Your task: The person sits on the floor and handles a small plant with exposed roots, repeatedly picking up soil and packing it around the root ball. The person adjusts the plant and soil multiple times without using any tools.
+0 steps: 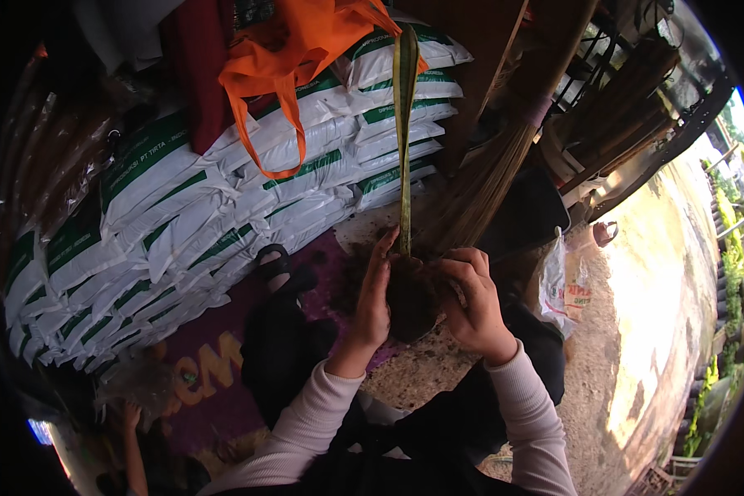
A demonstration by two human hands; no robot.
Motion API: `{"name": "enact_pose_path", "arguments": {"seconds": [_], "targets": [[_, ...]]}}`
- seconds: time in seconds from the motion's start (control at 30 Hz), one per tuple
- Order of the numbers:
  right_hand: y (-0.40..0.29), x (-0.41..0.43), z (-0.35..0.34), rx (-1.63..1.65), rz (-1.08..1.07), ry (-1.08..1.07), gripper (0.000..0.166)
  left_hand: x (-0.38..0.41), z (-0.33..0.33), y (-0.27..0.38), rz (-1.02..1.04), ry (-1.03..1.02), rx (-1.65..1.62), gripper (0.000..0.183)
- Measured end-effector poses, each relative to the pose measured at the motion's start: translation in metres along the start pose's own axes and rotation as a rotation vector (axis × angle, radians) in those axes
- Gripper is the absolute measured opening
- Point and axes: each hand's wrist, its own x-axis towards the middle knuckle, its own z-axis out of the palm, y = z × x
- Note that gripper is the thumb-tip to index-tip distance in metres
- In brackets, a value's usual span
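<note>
A single tall snake plant leaf [405, 142] with pale yellow edges rises from a dark, soil-filled pot or grow bag [412, 304] between my knees. Soil smears show on both hands. My left hand [375, 304] lies along the container's left side, thumb and fingers pointing up near the leaf's base. On the opposite side, the bent fingers of my right hand [471, 301] meet the container's upper edge. Shadow hides its exact material and what the right fingertips pinch. Loose dark soil [359, 279] is spread on the ground behind it.
Stacked white-and-green sacks [223, 204] fill the left and back, with an orange cloth bag [285, 68] over them. A straw broom [496, 180] leans behind the plant. A plastic bag [558, 291] lies right. Another person's hand [131, 414] is at lower left, near clear plastic [139, 384].
</note>
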Motion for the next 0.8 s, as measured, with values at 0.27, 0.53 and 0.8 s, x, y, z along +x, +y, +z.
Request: {"name": "enact_pose_path", "arguments": {"seconds": [0.27, 0.53, 0.8], "targets": [[0.004, 0.000, -0.003, -0.141, -0.034, -0.147, 0.054, 0.003, -0.003, -0.009, 0.103, 0.038, 0.177, 0.053], [0.011, -0.001, 0.003, -0.127, 0.042, -0.085, 0.052, 0.002, -0.010, -0.009, 0.034, 0.044, 0.035, 0.053], [0.014, -0.001, 0.004, -0.015, 0.052, -0.104, 0.051, -0.001, -0.016, 0.000, -0.012, 0.031, -0.113, 0.051]]}}
